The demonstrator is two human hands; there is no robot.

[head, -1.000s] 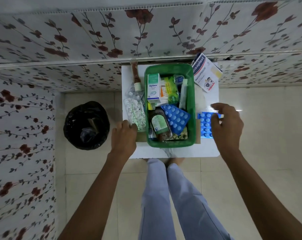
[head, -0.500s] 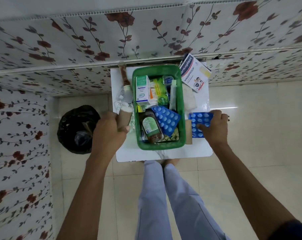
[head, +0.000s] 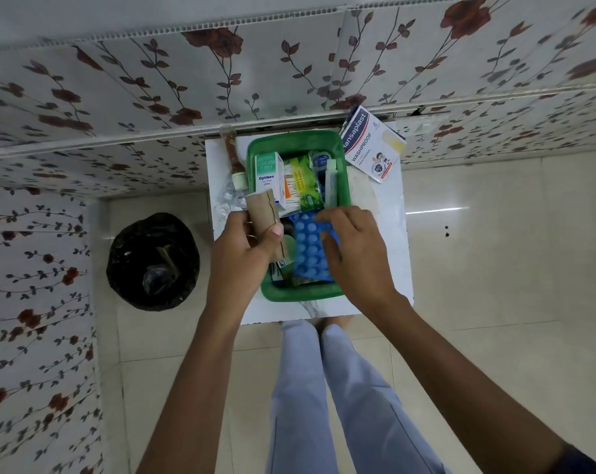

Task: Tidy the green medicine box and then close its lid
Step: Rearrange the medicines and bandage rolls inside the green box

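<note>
The green box (head: 301,293) sits in the middle of a small white table (head: 390,234), its lid not in view and its top open. Inside, at the 12 o'clock end, stand an Optibex carton (head: 268,176), a green packet of paper sticks (head: 305,186) and a white tube (head: 331,183). A blue blister sheet (head: 309,249) lies across the 6 o'clock half, with more packets partly hidden beneath it.

The right hand (head: 356,249) is over the box at about 3 o'clock, fingers (head: 331,217) spread and bent down onto the blister sheet; thumb and fingertips touch it at its edges, grasping it loosely. The left hand (head: 245,256) is at about 9 o'clock over the box rim, clenched round a brown cardboard tube (head: 266,217) that juts up toward 12 o'clock, the thumb pressed across its front.

Outside the box, at 10 o'clock on the table, a slim brown bottle (head: 233,157) lies with its white cap toward the person, and clear blister strips (head: 230,203) lie just beside it. At 1 o'clock a Hansaplast pack (head: 372,145) rests tilted at the table's far corner. A black-lined bin (head: 153,261) stands on the floor at 9 o'clock, well apart from the table. Flowered panels (head: 153,80) cover the walls. The person's pale trouser legs (head: 324,388) show at 6 o'clock.
</note>
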